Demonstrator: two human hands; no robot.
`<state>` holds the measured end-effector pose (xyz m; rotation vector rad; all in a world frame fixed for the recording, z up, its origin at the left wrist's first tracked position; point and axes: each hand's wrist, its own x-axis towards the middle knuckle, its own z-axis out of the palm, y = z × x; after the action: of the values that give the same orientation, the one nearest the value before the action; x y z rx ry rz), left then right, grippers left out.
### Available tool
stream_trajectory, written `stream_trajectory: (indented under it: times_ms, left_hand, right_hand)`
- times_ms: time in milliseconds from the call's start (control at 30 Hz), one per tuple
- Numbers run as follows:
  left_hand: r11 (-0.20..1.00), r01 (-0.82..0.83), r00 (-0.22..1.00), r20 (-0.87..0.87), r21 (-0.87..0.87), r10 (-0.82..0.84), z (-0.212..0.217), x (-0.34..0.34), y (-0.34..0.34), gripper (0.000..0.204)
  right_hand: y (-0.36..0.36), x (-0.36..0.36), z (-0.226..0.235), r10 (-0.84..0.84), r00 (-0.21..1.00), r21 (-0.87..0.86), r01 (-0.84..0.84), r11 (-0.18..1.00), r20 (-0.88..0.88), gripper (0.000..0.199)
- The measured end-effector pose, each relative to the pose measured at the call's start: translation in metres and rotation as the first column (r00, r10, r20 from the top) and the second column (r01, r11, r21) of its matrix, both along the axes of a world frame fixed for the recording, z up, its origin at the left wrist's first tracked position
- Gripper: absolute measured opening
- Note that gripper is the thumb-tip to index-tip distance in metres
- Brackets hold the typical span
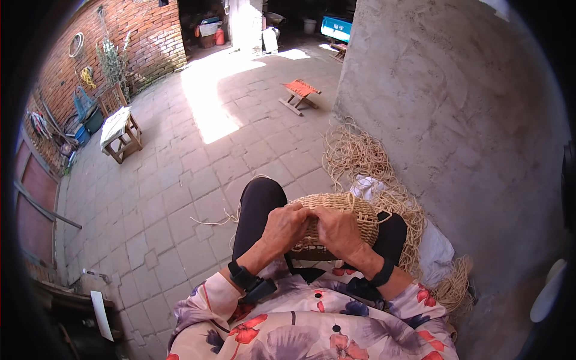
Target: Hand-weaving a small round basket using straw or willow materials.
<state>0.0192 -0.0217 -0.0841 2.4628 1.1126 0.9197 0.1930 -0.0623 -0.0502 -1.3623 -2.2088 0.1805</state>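
A woven straw-coloured basket (362, 217) rests on my lap between my knees. Both my hands meet at its near left part, knuckles up. My left hand (287, 227) is closed at the basket's left edge, its fingertips curled against the weave. Close beside it, my right hand (337, 228) pinches the same stretch of the basket; the exact strand between the fingers is hidden. A loose strand of cord (211, 222) trails out to the left past my left knee.
Heaps of tan cord (357, 151) lie along the grey wall (456, 108) on my right, with white cloth (436, 249) among them. Ahead stands a folding stool (301, 89) with an orange seat. A wooden stool (122, 133) with a pale cover is at the left.
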Motion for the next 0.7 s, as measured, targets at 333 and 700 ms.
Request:
stream_trajectory:
  times_ms: [333,700]
  left_hand:
    - [0.996,0.012,0.980,0.200,-0.084,0.005,-0.006,-0.002,-0.006,0.014]
    - [0.978,0.207,0.977,0.035,0.040,-0.209,0.039,0.013,0.012,0.008]
  right_hand:
    - [0.002,-0.006,0.016,-0.442,0.620,-0.692,-0.236,0.683,-0.648,0.022]
    - [-0.019,0.008,0.030,-0.513,0.314,-0.591,-0.250,0.767,-0.799,0.027]
